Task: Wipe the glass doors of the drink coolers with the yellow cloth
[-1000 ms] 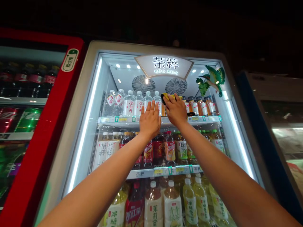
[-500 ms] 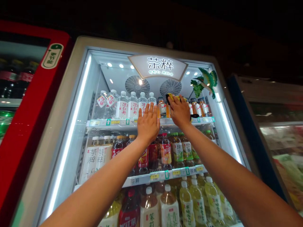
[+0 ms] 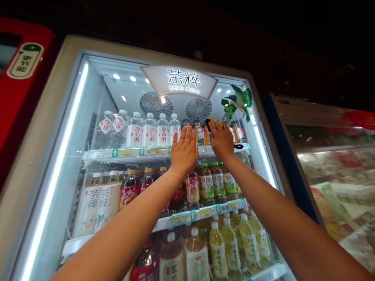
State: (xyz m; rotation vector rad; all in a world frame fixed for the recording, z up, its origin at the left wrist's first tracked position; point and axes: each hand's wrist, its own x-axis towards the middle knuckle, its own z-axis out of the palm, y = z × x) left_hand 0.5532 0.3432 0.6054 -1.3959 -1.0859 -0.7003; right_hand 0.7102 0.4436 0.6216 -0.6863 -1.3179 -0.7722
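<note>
Shifted toward three o'clock across the cooler [image 3: 43,128], the left hand [image 3: 184,151] lies open while the right hand [image 3: 222,137] covers a cloth [image 3: 211,121] at its eleven o'clock; its grip cannot be told. Wiping seems underway; the next move likely calls for steady pressure.

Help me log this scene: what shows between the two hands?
In the head view, amber bottles on the top shelf show between the left hand and the right hand, farther back than both.
</note>
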